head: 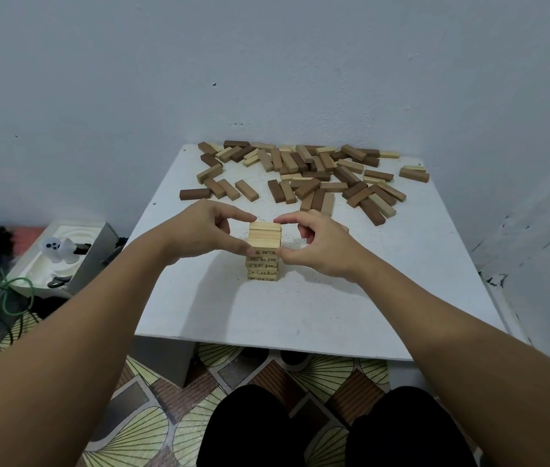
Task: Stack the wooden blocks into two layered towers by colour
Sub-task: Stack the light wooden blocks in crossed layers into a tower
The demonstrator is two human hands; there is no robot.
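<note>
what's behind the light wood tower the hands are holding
Behind the light block tower, across bare white table, lies a scattered pile of loose blocks, light and dark mixed. Both hands flank the tower's top; nothing visible hides directly behind it.

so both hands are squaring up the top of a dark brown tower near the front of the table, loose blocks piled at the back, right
Not quite: the head view shows the tower is light wood, not dark brown. The left hand and right hand do pinch its top layer, with the loose blocks at the back of the table.
</note>
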